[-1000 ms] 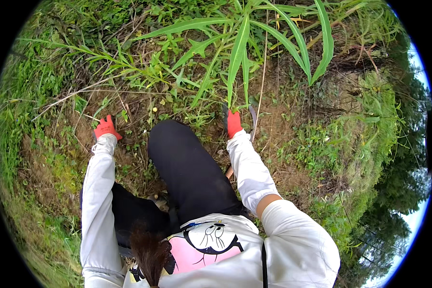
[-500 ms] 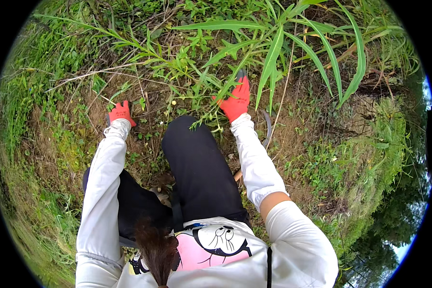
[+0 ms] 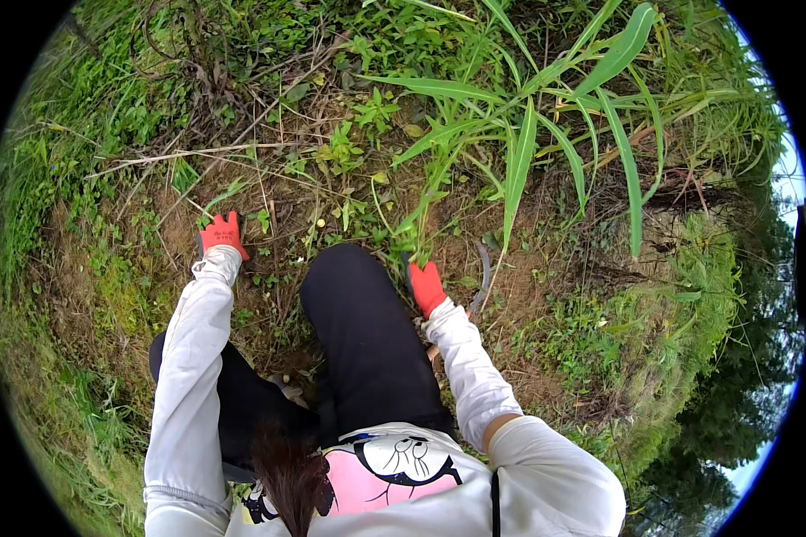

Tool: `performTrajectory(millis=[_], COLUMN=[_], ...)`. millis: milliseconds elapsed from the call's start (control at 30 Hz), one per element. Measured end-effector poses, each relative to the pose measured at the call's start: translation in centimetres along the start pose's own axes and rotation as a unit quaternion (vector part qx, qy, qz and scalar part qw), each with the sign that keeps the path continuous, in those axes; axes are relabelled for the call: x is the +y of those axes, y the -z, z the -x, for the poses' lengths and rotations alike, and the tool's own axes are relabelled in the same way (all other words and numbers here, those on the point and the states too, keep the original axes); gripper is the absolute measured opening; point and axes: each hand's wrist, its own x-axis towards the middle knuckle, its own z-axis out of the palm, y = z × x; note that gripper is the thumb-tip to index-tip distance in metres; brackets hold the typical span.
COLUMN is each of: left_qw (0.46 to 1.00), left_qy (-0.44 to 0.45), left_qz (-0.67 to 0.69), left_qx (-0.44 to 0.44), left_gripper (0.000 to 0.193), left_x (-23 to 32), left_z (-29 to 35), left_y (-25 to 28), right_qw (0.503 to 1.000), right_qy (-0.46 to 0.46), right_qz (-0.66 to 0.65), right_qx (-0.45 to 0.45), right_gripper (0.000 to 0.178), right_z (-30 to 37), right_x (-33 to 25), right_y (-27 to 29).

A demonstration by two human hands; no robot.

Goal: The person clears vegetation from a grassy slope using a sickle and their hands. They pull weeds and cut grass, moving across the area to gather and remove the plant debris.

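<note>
My left hand point(image 3: 221, 236), in a red glove with dark parts, is low over the soil left of my knee. Its fingers are curled, and their tips are hidden; a thin pale stem point(image 3: 199, 208) ends at its knuckles. My right hand point(image 3: 426, 285), gloved the same way, is closed beside my raised knee. Motion-blurred green weeds point(image 3: 414, 234) rise from its fingers. Just right of it lies a sickle, its curved grey blade point(image 3: 484, 276) on the ground and its wooden handle point(image 3: 433, 352) partly hidden by my forearm.
A tall plant with long narrow leaves point(image 3: 523, 152) arches over the ground ahead, to the right. Dry sticks point(image 3: 184, 156) cross the soil at the left. Low weeds point(image 3: 338, 152) grow ahead of my dark-trousered knee point(image 3: 354, 295). Trees stand at the far right.
My right hand has drawn back toward my knee, bringing green weeds with it. The long leafy stem that stretched across the left has gone from there. My left hand has hardly moved.
</note>
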Motion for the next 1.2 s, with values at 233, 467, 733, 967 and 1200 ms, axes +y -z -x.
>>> performTrajectory(millis=[233,467,733,967,1200], left_qw=[1.0,1.0,1.0,0.999,0.999], left_qy=[-0.001,-0.024,-0.022,-0.031,-0.031], left_qz=[0.008,0.002,-0.011,-0.025,-0.016], left_qx=[-0.03,0.012,-0.002,0.011,0.005], left_gripper=[0.1,0.098,0.1,0.099,0.101], left_x=[1.4,2.1,2.1,1.5,2.6], left_z=[-0.3,-0.4,-0.4,-0.8,-1.1], left_y=[1.0,0.7,1.0,-0.3,-0.2], right_qw=[0.974,0.957,0.954,0.986,0.858], right_qy=[0.017,0.152,0.085,0.15,0.312], right_qz=[0.2,0.147,-0.278,0.008,0.407], right_qx=[0.102,0.197,0.074,0.069,-0.016], right_gripper=[0.048,0.053,0.049,0.044,0.032], right_z=[-0.6,-18.0,-22.2,-15.3,-10.5], right_x=[-3.2,-13.2,-12.4,-14.5,-12.9], right_y=[5.1,7.8,6.0,2.4,-2.8])
